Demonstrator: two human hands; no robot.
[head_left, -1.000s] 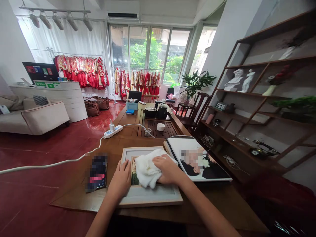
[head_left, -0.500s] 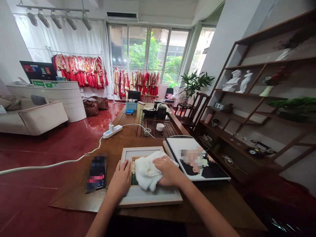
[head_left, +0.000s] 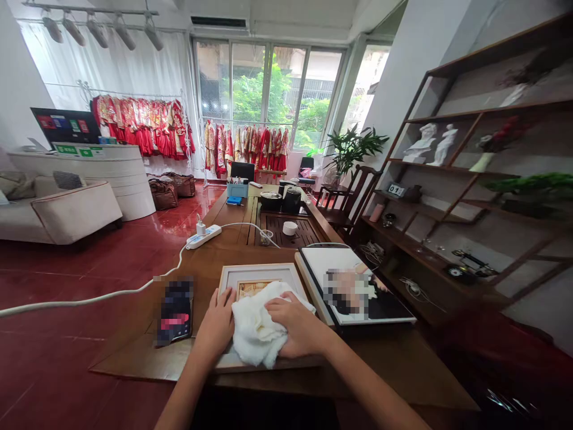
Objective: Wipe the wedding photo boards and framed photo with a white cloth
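A white cloth (head_left: 255, 325) lies bunched on a light-framed picture (head_left: 228, 276) flat on the wooden table. My right hand (head_left: 298, 325) is closed on the cloth's right side, pressing it against the picture. The cloth covers most of the image, though a yellowish strip shows above it. Along the picture's left border rests my left hand (head_left: 218, 319), fingers stretched out and slightly apart, touching the frame. Its underside is hidden.
Right of the frame lies another picture (head_left: 313, 258), black and white in part. A phone (head_left: 176, 313) lies to the left. Farther back are a power strip (head_left: 203, 237) with a white cable, a tea tray (head_left: 289, 239) and a small white cup (head_left: 290, 228).
My right hand has drawn the cloth toward me and slightly left, exposing the top of the image and covering its lower part. My left hand stays at the frame's left border.
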